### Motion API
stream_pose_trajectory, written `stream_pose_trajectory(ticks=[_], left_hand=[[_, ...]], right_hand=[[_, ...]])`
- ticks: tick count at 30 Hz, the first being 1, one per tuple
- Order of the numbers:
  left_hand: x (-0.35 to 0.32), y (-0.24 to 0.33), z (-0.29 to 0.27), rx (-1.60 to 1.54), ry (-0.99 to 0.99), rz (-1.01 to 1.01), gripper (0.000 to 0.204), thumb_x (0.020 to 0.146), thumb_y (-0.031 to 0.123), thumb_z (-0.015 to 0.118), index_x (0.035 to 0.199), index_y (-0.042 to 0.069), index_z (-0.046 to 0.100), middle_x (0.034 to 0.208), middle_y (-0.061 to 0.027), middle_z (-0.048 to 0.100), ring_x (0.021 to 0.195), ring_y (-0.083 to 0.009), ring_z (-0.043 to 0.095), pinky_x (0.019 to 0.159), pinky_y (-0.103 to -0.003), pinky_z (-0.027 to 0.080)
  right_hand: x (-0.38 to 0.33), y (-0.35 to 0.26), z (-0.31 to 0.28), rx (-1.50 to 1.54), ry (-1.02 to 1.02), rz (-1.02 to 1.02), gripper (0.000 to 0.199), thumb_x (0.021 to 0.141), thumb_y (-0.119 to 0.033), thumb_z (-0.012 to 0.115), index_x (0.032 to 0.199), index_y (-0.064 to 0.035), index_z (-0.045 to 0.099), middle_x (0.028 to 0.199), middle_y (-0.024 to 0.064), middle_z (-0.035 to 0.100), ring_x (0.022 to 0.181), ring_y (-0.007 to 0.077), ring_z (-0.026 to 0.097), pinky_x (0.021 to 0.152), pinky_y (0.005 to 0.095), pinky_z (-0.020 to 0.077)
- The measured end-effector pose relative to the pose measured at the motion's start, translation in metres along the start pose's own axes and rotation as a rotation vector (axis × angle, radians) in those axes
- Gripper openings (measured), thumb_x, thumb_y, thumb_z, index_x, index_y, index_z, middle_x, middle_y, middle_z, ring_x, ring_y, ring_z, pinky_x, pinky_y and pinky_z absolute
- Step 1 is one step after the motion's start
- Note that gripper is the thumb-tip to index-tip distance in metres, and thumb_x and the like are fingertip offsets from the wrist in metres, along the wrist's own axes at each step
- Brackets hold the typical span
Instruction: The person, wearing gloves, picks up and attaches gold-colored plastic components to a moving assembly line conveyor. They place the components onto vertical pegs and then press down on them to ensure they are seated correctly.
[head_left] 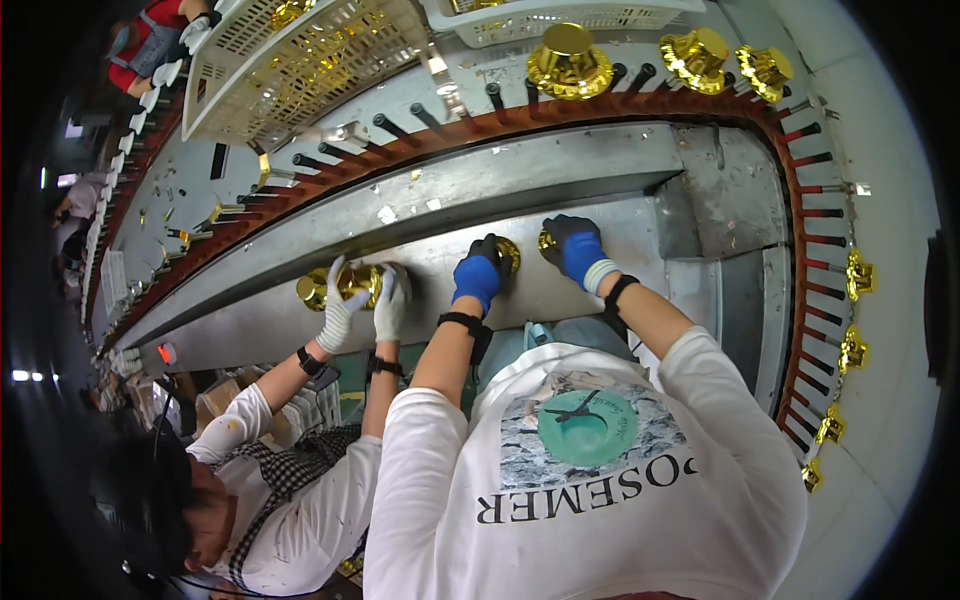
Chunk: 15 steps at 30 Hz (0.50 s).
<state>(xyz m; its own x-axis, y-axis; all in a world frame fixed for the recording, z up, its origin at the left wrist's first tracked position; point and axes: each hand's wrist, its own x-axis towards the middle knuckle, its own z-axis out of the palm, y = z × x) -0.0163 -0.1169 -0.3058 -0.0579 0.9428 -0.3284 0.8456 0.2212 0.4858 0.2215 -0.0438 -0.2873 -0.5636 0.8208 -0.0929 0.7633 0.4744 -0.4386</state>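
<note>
My left hand (481,273), in a blue and black glove, is closed on a shiny gold round piece (511,254) at the steel work surface (620,222). To its right my right hand (576,247), gloved alike, grips the edge of another shiny gold piece (545,241). The dark fingers and palms cover much of both pieces, so their full shape is hidden. A small gap separates the two pieces.
At my left a co-worker's white-gloved hands (392,300) are at gold pieces (313,290). A rail of upright dark-tipped pegs (395,128) curves around the work surface, some carrying flared gold pieces (570,65). White plastic baskets (300,75) stand beyond it.
</note>
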Motion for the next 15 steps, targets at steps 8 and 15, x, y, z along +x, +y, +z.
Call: stream_pose_trajectory(ticks=[8,15], left_hand=[[0.006,0.128,-0.152,0.139,0.454,0.633,0.073,0.090,0.041,0.083,0.147,0.003,0.058,0.123,-0.0236,0.071,0.094,-0.0406,0.075,0.080,-0.048,0.060],[0.104,0.185,-0.278,0.156,0.594,0.572,0.057,0.092,0.044,0.082,0.135,0.009,0.070,0.110,-0.0225,0.075,0.097,-0.0409,0.075,0.084,-0.046,0.061]], right_hand=[[0.012,-0.006,-0.213,-0.137,0.739,-0.306,0.056,0.089,-0.036,0.082,0.139,-0.0140,0.071,0.133,0.0167,0.069,0.118,0.0411,0.065,0.103,0.0534,0.0518],[0.093,-0.014,-0.319,0.003,0.515,-0.186,0.046,0.093,-0.030,0.077,0.130,-0.0015,0.072,0.120,0.0289,0.073,0.113,0.0462,0.069,0.098,0.0504,0.0564]])
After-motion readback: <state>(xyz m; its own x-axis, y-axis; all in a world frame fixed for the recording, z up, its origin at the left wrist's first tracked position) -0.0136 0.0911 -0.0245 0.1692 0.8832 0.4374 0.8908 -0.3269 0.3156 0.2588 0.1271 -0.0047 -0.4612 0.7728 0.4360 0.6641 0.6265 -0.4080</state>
